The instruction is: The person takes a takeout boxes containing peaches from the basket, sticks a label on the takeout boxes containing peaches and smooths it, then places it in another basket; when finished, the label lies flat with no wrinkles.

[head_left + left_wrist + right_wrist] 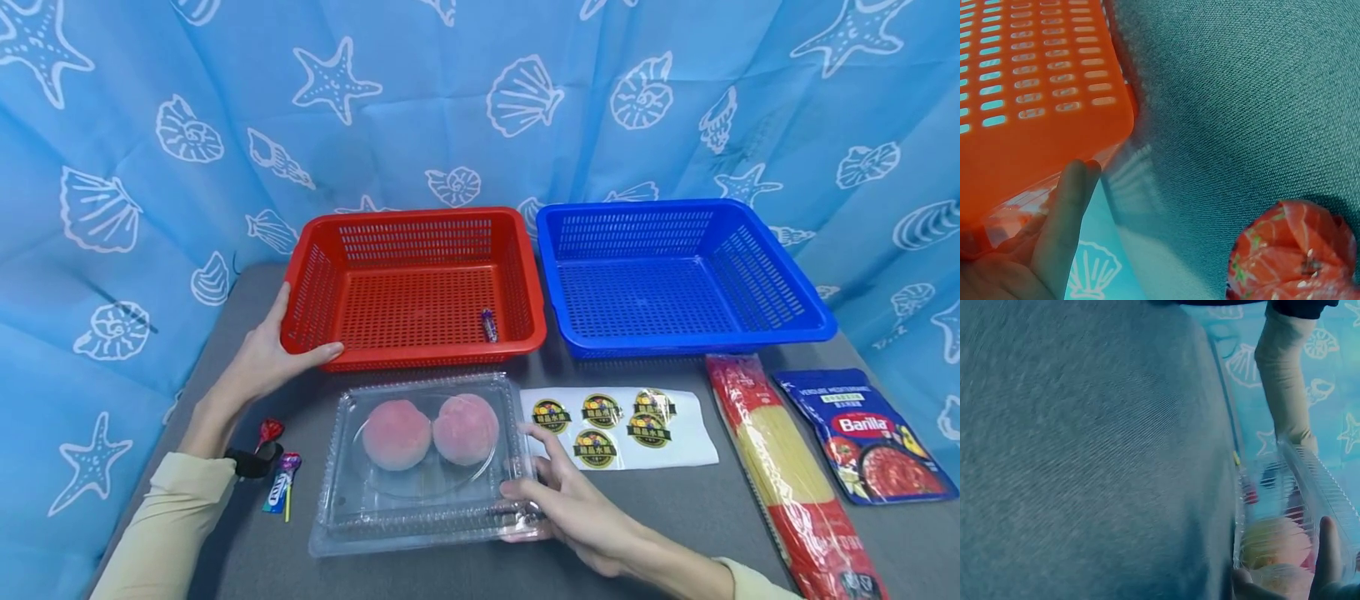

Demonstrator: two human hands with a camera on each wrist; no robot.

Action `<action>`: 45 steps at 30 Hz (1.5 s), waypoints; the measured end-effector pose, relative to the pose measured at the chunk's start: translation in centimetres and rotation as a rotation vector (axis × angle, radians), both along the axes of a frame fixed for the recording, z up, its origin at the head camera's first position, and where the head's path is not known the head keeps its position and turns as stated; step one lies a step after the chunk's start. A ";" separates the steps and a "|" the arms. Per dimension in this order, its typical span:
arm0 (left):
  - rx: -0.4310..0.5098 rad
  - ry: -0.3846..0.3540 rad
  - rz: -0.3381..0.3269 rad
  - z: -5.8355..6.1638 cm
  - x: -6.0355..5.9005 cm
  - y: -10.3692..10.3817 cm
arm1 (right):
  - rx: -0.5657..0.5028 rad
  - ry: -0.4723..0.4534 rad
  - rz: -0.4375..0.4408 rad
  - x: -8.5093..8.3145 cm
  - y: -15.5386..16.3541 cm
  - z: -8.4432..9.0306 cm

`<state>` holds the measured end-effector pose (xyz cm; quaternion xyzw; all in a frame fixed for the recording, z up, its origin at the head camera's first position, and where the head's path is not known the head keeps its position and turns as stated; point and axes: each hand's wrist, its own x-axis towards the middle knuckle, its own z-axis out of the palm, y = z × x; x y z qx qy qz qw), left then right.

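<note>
left hand (264, 360): fingers and thumb curled on front-left corner of red basket (517, 333), at table's back left.
right hand (572, 498): fingers pinch right edge of clear clamshell (420, 525), in front of basket; two peaches (431, 431) inside.
risk: one-sided grip could tip or pop the shell, peaches roll.
left wrist only: wrapped candy (1291, 253) close up.
</note>
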<state>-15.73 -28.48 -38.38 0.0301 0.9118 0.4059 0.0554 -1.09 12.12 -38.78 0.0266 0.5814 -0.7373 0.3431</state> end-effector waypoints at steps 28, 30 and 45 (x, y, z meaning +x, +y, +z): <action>0.007 0.028 -0.007 0.1 0.0 0.0 | 0.239 0.147 0.153 -1.7 1.3 -0.1; 0.026 0.119 -0.007 0.0 0.0 0.0 | 0.246 0.170 0.174 -1.7 1.5 0.0; -0.080 0.342 0.216 2.0 6.9 2.6 | 0.418 0.467 0.175 -4.1 5.5 1.2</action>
